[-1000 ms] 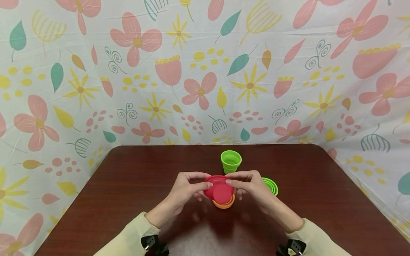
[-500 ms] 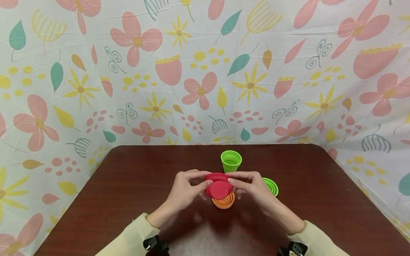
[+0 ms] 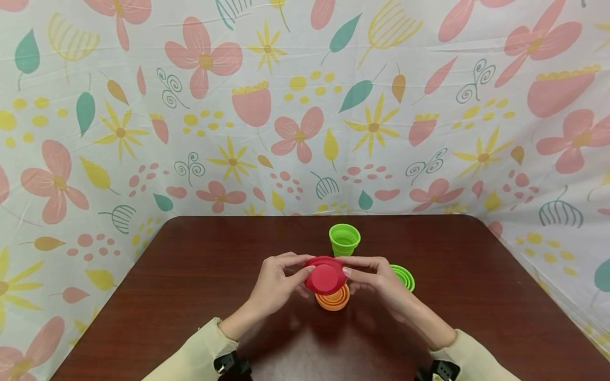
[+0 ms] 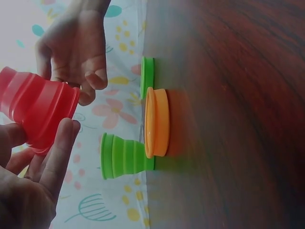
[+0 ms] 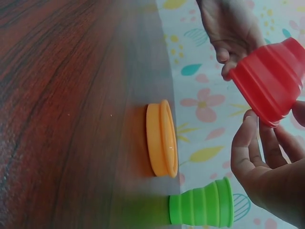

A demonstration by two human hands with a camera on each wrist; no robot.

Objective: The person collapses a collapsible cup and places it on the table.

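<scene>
Both hands hold a red collapsible cup (image 3: 326, 278) above the table, its flat base turned toward the head camera. My left hand (image 3: 278, 283) pinches one side with the thumb in front and fingers behind; my right hand (image 3: 375, 276) does the same on the other side. Both wrist views show the red cup (image 4: 40, 107) drawn out in stepped rings, its wide rim tilted down toward the tabletop. Beneath it, a flattened orange collapsible cup (image 3: 332, 300) lies on the table, partly hidden by the red one in the head view.
An extended green collapsible cup (image 3: 344, 239) stands upright behind the hands. Right of them lies a flattened green cup (image 3: 404, 278), partly covered by the right hand. The dark wooden table (image 3: 214, 243) ends at a flower-printed cloth (image 3: 305, 174).
The red cup has risen slightly and tipped, so its base sits higher in the head view and more of the orange cup shows. Both hands keep their grip.
</scene>
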